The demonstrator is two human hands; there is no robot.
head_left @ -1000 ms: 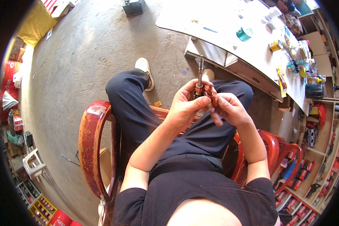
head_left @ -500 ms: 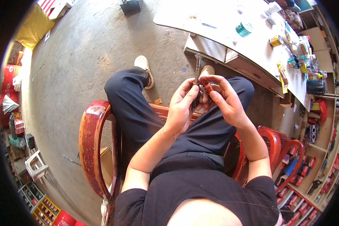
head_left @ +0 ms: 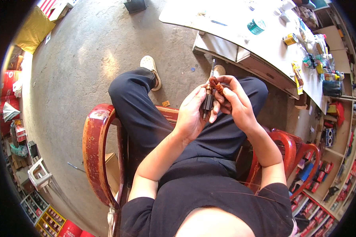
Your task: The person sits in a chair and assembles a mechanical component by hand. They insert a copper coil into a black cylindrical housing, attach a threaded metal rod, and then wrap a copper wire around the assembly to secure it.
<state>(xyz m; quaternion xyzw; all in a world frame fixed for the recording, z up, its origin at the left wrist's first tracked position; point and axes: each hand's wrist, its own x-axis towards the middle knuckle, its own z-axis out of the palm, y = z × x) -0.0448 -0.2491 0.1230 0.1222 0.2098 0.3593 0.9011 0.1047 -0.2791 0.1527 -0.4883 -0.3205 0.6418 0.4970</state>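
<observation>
Above my lap, my left hand is closed on a slim metal tool. Its dark, ridged lower body shows beside my thumb, and a thin, threaded-looking shaft points away from me; its exact kind I cannot make out. My right hand pinches a small bundle of reddish-brown wire between thumb and forefinger. This bundle lies against the tool's upper part; whether it is wound on it I cannot tell. Some right fingers curl behind the tool's body and are partly hidden.
I sit on a worn red wooden chair. Ahead to the right stands a white-topped desk with a green-labelled tub, a yellow can and several bottles. Shelves of small boxes line the right; a white plastic stool stands left.
The tool has tipped and shifted, so its dark lower body shows more and its far end sits lower. My left thumb has moved aside; the wire bundle is closer to the tool.
</observation>
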